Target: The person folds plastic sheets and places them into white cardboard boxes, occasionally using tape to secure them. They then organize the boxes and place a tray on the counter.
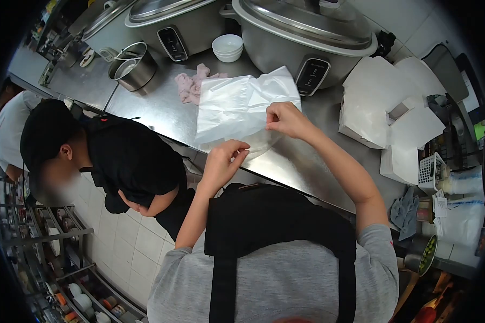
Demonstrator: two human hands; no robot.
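Thin translucent plastic bags (242,102) lie in a flat stack on the steel counter (291,167). At the stack's right side, my right hand (286,119) pinches the thin plastic with its fingertips. My left hand (226,161) is at the near edge, thumb and fingers curled close together by the film; what lies between them is too small to make out. Behind the stack's left corner is a crumpled pink cloth (191,86).
Large rice cookers (307,37) line the back, with stacked white bowls (227,47) between two of them. A steel pot (134,67) stands at left. White cartons (366,102) are at right. A person in black (129,156) stands close on the left, another person behind.
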